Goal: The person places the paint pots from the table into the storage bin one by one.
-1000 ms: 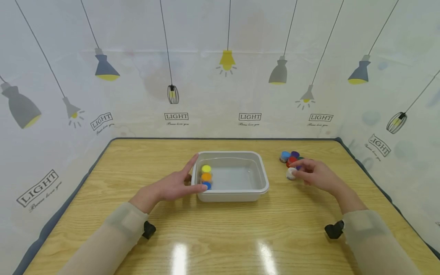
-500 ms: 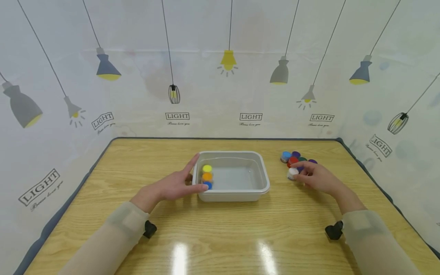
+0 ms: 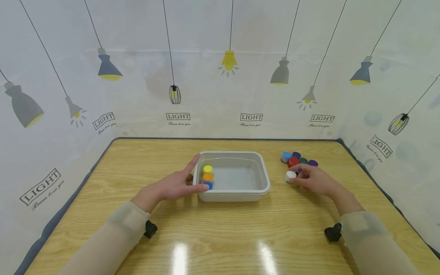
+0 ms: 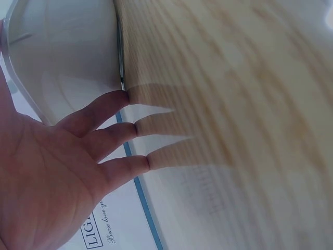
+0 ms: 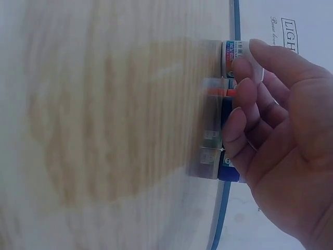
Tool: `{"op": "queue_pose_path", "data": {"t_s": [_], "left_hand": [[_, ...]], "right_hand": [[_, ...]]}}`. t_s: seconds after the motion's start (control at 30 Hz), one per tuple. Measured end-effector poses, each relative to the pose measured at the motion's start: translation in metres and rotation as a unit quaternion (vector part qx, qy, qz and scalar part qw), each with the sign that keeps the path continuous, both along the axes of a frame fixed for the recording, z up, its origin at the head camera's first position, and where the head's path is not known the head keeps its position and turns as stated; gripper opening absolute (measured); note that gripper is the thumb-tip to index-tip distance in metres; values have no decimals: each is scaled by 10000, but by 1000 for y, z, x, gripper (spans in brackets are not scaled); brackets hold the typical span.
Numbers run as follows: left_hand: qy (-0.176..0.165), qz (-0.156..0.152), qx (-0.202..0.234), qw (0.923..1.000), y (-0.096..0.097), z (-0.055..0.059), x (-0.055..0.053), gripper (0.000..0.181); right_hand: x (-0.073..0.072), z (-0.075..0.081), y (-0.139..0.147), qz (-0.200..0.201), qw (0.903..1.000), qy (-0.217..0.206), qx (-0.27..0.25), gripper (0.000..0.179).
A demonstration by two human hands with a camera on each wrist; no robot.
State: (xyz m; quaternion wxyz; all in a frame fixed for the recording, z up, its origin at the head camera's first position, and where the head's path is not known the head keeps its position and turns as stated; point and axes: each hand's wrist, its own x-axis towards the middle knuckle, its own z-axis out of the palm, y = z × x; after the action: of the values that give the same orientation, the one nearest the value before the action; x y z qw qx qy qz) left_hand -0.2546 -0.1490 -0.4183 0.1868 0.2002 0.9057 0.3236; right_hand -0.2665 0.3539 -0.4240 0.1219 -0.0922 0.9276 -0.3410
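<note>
The right grip [image 3: 318, 182] pinches the white-lidded jar [image 3: 290, 175] at its tips.

Bright, even light fills the head view, two white glare streaks [image 3: 180, 259] lying toward the near edge of the table [image 3: 223, 229]. Both wrist views look hazier, its grain blurred and glossy.

The worktop [image 3: 220, 229] shows smooth wood grain, glossy enough to carry bright glare. Towards its far edge, the tray [image 3: 233, 192] looks like smooth plastic with a soft sheen. Towards the far right corner, the jars [image 3: 293, 162] have smooth plastic caps. The sleeves [image 3: 110, 236] look like matt cloth.
</note>
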Motion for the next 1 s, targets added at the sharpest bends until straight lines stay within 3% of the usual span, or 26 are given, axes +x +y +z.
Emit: {"op": "queue_pose_path", "data": {"t_s": [0.2, 0.37, 0.57, 0.73, 1.0], "left_hand": [[5, 17, 11, 10000, 0, -1, 0, 119], [-8, 13, 4, 10000, 0, -1, 0, 118], [-5, 6, 15, 10000, 0, 0, -1, 118], [-15, 24, -8, 10000, 0, 1, -1, 118], [-12, -24, 22, 10000, 0, 0, -1, 118]], "right_hand": [[1, 0, -4, 34, 9998, 99, 140, 46], [4, 5, -5, 151, 9991, 387, -30, 44], [9, 27, -15, 248, 9947, 837, -543, 36], [13, 46, -32, 401, 9906, 1129, -663, 35], [18, 64, -61, 628, 9887, 1115, -785, 33]]}}
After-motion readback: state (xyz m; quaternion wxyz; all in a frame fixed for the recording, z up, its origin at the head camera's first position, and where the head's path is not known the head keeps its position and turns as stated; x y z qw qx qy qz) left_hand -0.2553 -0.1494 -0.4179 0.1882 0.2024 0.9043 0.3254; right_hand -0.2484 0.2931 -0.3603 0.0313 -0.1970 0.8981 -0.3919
